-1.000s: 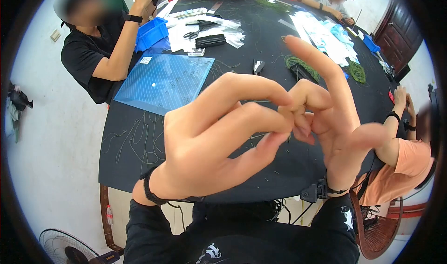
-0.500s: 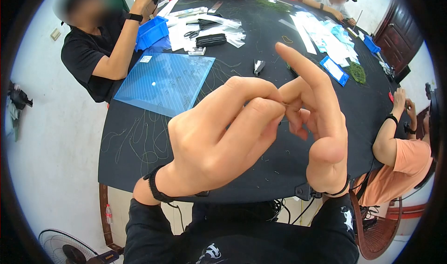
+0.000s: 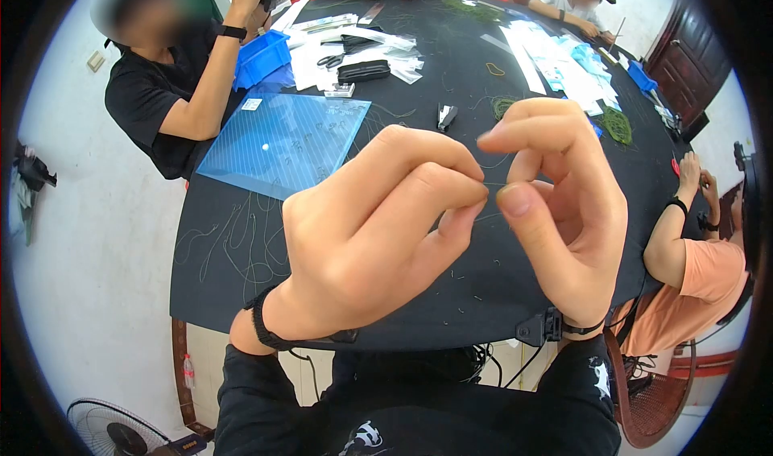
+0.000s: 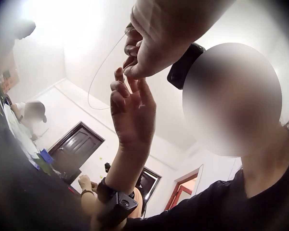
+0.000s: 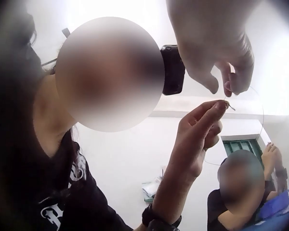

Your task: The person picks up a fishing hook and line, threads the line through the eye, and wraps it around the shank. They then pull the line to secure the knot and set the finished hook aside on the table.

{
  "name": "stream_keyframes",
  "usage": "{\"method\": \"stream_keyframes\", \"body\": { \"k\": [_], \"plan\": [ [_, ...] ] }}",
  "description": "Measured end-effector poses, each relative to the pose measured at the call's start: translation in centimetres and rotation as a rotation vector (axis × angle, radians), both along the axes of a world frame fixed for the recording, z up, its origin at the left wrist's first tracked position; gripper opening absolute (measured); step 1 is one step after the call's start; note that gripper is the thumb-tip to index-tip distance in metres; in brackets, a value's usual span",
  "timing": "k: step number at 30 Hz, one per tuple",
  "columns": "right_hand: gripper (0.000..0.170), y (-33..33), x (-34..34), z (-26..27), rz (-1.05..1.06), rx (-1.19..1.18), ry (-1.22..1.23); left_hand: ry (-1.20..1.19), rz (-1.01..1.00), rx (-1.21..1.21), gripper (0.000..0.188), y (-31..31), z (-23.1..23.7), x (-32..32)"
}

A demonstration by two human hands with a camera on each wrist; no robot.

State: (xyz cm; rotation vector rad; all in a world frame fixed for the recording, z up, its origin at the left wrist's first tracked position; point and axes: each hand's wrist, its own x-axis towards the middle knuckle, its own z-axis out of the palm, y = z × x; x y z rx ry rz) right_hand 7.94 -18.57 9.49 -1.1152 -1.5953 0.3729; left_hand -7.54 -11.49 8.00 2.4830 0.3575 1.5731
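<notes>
In the head view my left hand [image 3: 366, 231] pinches a thin line between thumb and bent fingers. The right wrist view shows a short, thin piece [image 5: 232, 107] sticking out at those fingertips, too small to make out. My right hand [image 3: 576, 214] is just to the right, index finger and thumb curved with a gap between their tips, its other fingers curled inward. A slack loop of the thin line [image 5: 263, 113] runs between both hands, leaving the right hand's curled fingers. Both hands are raised over the black table [image 3: 403, 303].
Loose thin lines [image 3: 241, 239] lie at the table's left, near a blue ruled board [image 3: 282, 146]. A stapler [image 3: 447, 117], black pouch [image 3: 364, 71], scissors [image 3: 330, 61], blue bin [image 3: 263, 57] and green line coil [image 3: 617, 126] lie farther back. Other people sit around the table.
My right hand has drawn slightly away from the left fingertips. Its index finger, stretched out before, is now bent, and its thumb has swung in toward the left hand. The left hand keeps its pinch.
</notes>
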Motion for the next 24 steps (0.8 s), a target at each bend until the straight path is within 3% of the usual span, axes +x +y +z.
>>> {"method": "stream_keyframes", "body": {
  "k": [8,16,24],
  "plan": [
    [0.008,-0.5,0.9,0.7,0.109,-0.165,0.066,-0.024,-0.066,0.035,0.020,0.0,0.4,-0.3],
    [0.013,-1.0,0.6,1.2,0.185,-0.231,0.228,-0.087,-0.260,0.043,0.013,0.4,0.6,-0.7],
    [0.018,-1.2,0.5,1.3,0.173,-0.231,0.226,-0.093,-0.306,-0.023,0.012,0.3,0.6,-0.8]
  ]
}}
